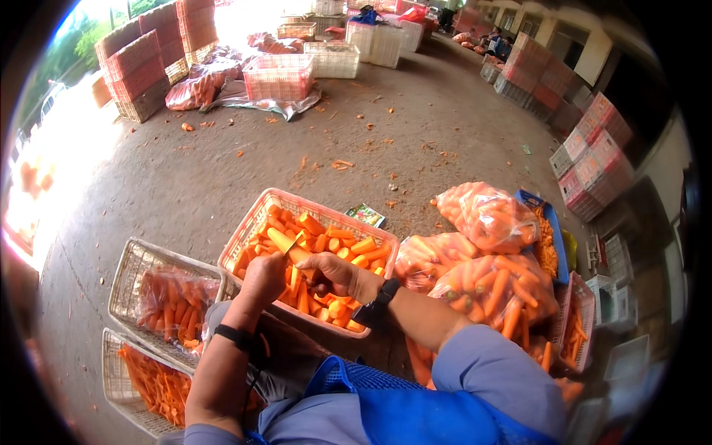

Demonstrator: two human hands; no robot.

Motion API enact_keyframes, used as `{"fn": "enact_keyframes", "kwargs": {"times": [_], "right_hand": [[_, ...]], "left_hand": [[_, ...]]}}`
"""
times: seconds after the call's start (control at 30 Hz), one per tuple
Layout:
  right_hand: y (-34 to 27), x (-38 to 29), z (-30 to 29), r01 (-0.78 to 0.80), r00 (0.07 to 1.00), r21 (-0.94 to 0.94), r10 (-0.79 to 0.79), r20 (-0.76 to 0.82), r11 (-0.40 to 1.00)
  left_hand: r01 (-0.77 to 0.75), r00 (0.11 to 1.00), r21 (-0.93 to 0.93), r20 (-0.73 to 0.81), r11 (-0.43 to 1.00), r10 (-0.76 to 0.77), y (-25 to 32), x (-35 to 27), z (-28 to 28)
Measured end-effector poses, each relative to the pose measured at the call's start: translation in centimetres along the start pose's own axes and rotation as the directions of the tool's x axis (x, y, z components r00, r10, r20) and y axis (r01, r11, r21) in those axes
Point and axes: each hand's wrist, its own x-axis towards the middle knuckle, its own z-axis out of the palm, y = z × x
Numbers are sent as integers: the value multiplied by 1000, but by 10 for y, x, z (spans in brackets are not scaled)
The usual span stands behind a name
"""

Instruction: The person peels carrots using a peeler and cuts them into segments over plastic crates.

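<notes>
My right hand [331, 272] grips the near end of a thick peeled carrot [281, 239], which points away from me to the upper left. Closed in a fist beside it, my left hand [266, 277] holds a small bladed tool [291, 247]. Its thin blade lies across the carrot; the handle is hidden in the fist, so I cannot tell if it is a knife or a peeler. Both hands are above a pink plastic crate [267, 199] filled with bright, peeled carrot pieces [339, 245].
To the left, one crate [125, 283] holds bagged carrots [177, 311]; another crate [119, 389] holds carrot peelings [156, 386]. Clear bags of carrots [492, 289] crowd the right, near a blue crate [556, 239] of orange scraps. Stacked crates [133, 67] stand farther off on the littered concrete floor [334, 139].
</notes>
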Motion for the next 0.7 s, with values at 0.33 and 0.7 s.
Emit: {"fn": "enact_keyframes", "kwargs": {"times": [0.33, 0.7], "right_hand": [[7, -7, -9, 82, 952, -146, -34, 303, 986], [16, 43, -120, -48, 965, -895, -210, -156, 444]], "left_hand": [[7, 999, -84, 39, 996, -4, -3, -5, 3], [344, 924, -161, -117, 925, -364, -16, -3, -8]]}}
